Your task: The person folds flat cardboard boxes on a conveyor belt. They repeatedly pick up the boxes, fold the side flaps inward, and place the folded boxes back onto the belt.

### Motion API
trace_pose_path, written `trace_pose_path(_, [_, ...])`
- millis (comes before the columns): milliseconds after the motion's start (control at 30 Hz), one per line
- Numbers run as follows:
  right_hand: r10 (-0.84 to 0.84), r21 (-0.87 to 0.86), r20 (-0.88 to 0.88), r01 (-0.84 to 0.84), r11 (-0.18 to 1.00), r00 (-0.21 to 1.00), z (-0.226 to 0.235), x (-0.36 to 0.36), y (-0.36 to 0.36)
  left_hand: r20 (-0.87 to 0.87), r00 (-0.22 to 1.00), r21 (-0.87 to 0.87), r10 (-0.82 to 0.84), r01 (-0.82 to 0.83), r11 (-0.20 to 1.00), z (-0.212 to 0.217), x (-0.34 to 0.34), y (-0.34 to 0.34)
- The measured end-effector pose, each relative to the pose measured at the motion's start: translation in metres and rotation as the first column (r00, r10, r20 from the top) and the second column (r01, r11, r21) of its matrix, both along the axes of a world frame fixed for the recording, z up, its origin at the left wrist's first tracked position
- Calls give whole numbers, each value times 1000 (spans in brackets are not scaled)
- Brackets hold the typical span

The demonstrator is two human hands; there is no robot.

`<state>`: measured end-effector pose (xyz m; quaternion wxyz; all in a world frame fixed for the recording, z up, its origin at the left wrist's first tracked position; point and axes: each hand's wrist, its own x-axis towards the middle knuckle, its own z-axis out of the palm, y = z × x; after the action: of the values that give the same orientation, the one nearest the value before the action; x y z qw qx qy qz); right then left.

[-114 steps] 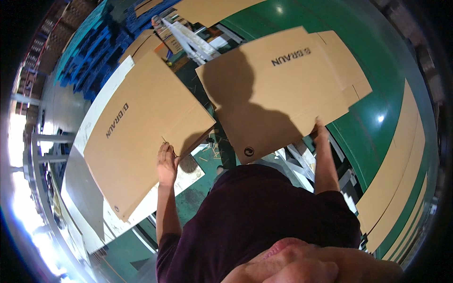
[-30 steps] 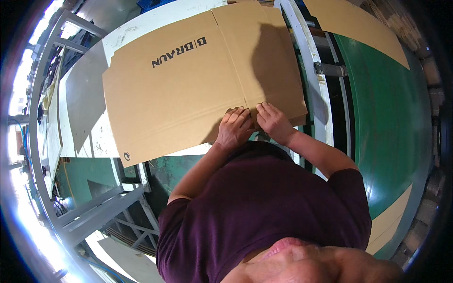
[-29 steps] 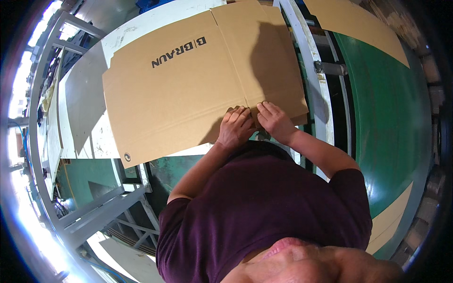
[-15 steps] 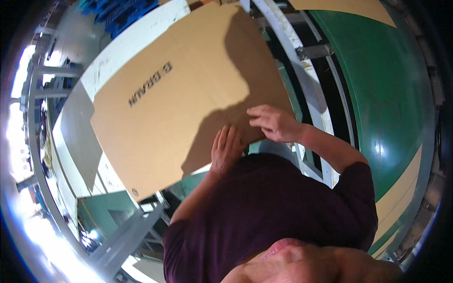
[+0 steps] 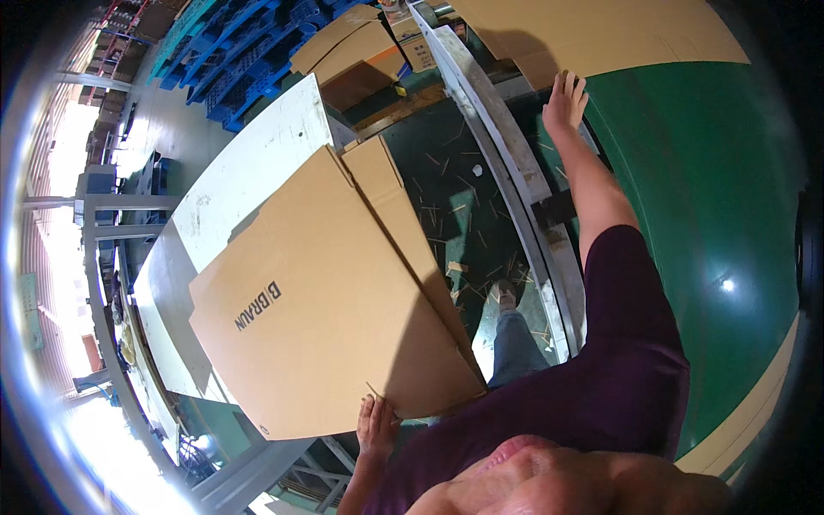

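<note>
A flat brown cardboard sheet with dark printing (image 5: 318, 318) lies tilted on a white table (image 5: 257, 142). Another cardboard piece (image 5: 403, 215) shows along its right side. Over the sheet's near edge, my left hand (image 5: 376, 425) rests with fingers stretched out on top; its thumb is hidden. Far out to the right, my right hand (image 5: 566, 101) is open, fingers slightly apart and holding nothing I can see. It is at the near edge of a second large cardboard sheet (image 5: 635, 34) on the green conveyor belt (image 5: 695, 215); whether it touches that sheet I cannot tell.
A pale metal rail (image 5: 515, 172) runs between table and belt. Beneath it, the dark green floor (image 5: 442, 163) is strewn with cardboard scraps. Blue pallets (image 5: 257, 60) and cardboard boxes (image 5: 352, 56) stand at the back. A grey metal frame (image 5: 129, 210) is on the left.
My right hand has left the printed sheet and swung far to the right, toward the second sheet. My left hand stays at the printed sheet's near edge. The view has shifted, showing the floor.
</note>
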<state>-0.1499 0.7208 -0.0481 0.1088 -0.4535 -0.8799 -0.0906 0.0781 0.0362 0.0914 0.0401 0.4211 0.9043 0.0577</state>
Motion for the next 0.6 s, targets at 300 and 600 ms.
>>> trace_pose_path(300, [269, 64, 28, -270, 961, 963, -9, -20, 54, -67, 997, -44, -23, 20, 999, -4, 3, -7])
trace_pose_path(600, [439, -95, -195, -462, 882, 877, 121, 273, -52, -58, 997, 174, -55, 64, 983, 8, -15, 9])
